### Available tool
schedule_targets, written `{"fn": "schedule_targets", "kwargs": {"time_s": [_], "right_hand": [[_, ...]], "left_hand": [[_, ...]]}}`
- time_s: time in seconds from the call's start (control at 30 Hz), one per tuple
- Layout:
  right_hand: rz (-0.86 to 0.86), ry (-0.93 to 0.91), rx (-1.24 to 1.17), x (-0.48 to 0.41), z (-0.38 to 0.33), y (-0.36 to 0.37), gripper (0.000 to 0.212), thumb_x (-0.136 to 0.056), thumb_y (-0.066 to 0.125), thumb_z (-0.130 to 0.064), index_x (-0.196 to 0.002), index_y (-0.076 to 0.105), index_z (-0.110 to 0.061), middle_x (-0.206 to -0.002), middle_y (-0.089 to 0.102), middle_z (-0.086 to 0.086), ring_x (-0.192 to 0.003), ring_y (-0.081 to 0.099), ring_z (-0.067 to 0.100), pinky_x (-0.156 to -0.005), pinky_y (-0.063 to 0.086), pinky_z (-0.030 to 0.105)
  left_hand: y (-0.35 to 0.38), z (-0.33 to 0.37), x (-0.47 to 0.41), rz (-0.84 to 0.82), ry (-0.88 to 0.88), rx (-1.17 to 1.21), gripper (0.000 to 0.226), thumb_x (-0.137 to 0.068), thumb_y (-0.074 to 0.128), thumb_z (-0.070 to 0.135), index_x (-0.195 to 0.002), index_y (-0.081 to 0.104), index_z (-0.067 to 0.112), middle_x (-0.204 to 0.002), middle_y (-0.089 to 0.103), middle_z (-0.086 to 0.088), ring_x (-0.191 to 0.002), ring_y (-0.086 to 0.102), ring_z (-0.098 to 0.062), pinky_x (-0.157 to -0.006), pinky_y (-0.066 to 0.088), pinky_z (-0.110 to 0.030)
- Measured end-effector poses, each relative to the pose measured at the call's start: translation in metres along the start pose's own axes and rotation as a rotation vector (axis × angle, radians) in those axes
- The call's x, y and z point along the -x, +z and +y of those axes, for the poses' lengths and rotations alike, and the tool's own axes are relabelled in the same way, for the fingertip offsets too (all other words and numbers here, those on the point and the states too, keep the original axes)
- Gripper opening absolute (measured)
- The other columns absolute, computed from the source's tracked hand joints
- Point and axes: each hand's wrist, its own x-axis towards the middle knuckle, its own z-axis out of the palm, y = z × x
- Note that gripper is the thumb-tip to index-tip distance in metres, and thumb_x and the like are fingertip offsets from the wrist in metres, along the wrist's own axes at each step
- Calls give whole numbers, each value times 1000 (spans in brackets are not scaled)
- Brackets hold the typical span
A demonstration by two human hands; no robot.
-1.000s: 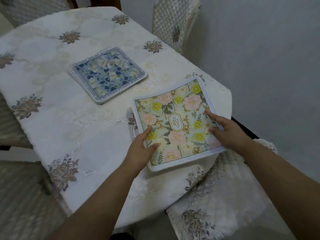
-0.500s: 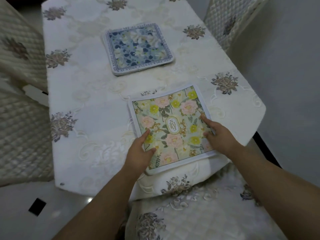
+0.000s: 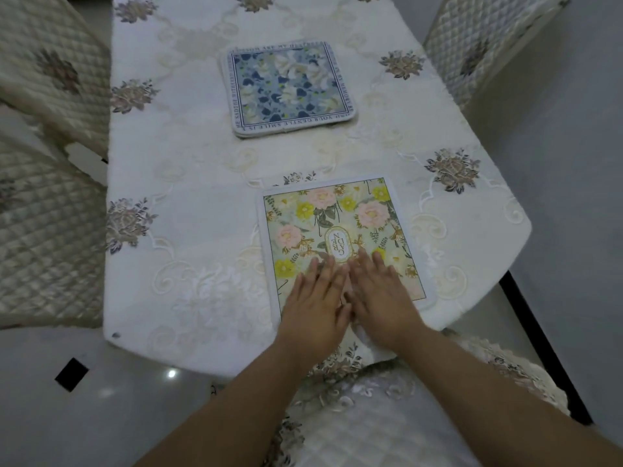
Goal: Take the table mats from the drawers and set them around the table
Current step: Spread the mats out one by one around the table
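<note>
Fingers point(image 3: 328, 264) of both hands extended and flat, gripping nothing, pressed palm-down on near half of green floral table mat point(image 3: 337, 230). Largest first: dining table point(image 3: 188, 203) under embroidered cream tablecloth, quilted chair covers point(image 3: 43, 210) at sides; blue floral mat stack point(image 3: 290, 89) well apart toward table centre; green mat lying flat at near edge, slightly askew. Left hand point(image 3: 313, 305) and right hand point(image 3: 381, 298) side by side, thumbs nearly touching, forearms converging from below. Risk judged: mat sits near table edge on loose cloth; sliding push could bunch cloth or skew mat; remaining stack not yet distributed.
</note>
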Motion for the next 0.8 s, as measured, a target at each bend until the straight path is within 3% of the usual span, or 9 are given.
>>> {"fn": "schedule_targets", "kwargs": {"time_s": [0.07,0.17,0.33,0.47,0.63,0.8], "right_hand": [[-10,1,43,4,0,11,63,-104,13,-50,-159,-7,-26,-163,-24,-6,-148,-28,15,-122,-6,43],[9,-6,102,11,15,12,67,-101,6,-60,-157,-15,-29,-163,-23,-10,-148,-26,11,-121,-10,37],[-4,156,53,19,50,4,74,-98,3,-66,-155,-20,-25,-162,-27,-5,-146,-29,10,-122,-9,36],[82,266,12,-8,53,-13,80,-98,7,-64,-158,-11,-14,-165,-18,5,-148,-27,18,-121,-11,36],[197,155,-87,-91,17,-33,76,-101,14,-58,-159,-3,-11,-166,-12,5,-150,-20,17,-121,-10,34],[129,138,-99,-154,4,-33,74,-103,19,-56,-160,-2,-13,-167,-9,5,-152,-14,19,-123,-6,38]], "left_hand": [[10,2,3,3,28,-88,64,-105,17,50,-162,7,22,-170,-1,-1,-155,-14,-20,-125,1,-47],[12,-16,11,50,36,-125,66,-106,23,53,-162,11,20,-170,5,-1,-156,-5,-21,-125,9,-47],[2,-54,21,7,-153,-132,75,-103,11,60,-160,-10,16,-167,-16,-2,-154,-18,-19,-125,-4,-42],[-17,-66,-3,29,-239,-107,77,-102,8,59,-158,-14,12,-167,-20,-7,-151,-26,-21,-123,-13,-41],[-39,-54,-81,127,-143,-61,71,-105,12,52,-161,-6,13,-169,-12,-5,-154,-18,-21,-124,-8,-41],[-41,-58,-137,54,-164,-55,73,-104,12,57,-162,-5,16,-169,-13,-2,-154,-18,-19,-124,-7,-44]]}}
